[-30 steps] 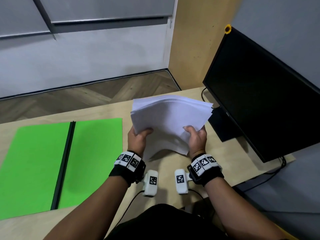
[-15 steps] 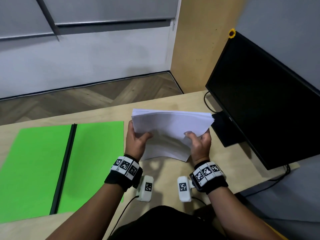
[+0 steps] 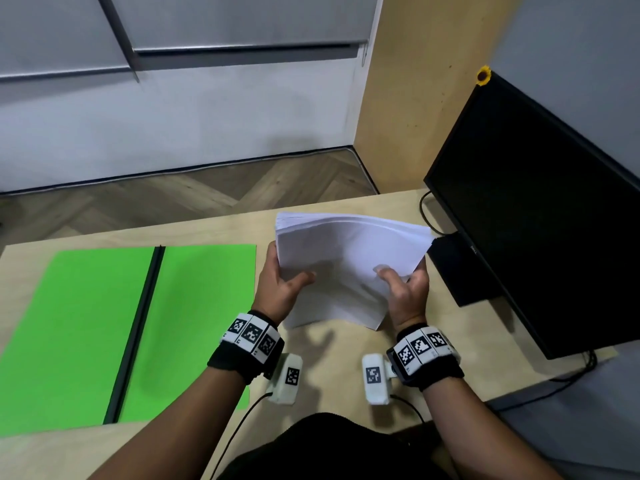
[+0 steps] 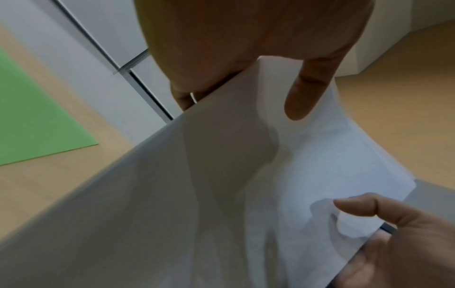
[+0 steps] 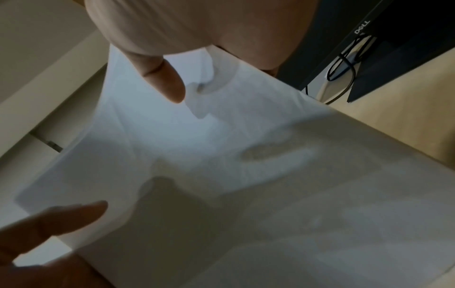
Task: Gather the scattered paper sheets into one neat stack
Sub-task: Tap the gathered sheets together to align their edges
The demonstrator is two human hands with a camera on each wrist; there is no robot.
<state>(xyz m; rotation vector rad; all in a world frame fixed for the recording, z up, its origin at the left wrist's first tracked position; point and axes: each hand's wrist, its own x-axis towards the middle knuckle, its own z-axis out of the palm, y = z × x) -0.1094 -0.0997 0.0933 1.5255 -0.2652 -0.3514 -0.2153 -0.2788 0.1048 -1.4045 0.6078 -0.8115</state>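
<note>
A bright green mat (image 3: 86, 327) lies flat on the left part of the light wooden desk (image 3: 332, 362), split by a thin black strip (image 3: 136, 327) running front to back. A dark monitor (image 3: 540, 216) stands at the desk's right edge, a small sunflower decoration (image 3: 483, 75) on its top corner and black cables (image 3: 426, 213) looping behind it. Beyond the desk are herringbone wood flooring (image 3: 194, 195) and a pale wall (image 3: 173, 112).

On the desk (image 3: 214, 230), the paper stack (image 3: 349, 258) stands between the mat (image 3: 79, 327) at left and the monitor (image 3: 540, 216) at right.
</note>
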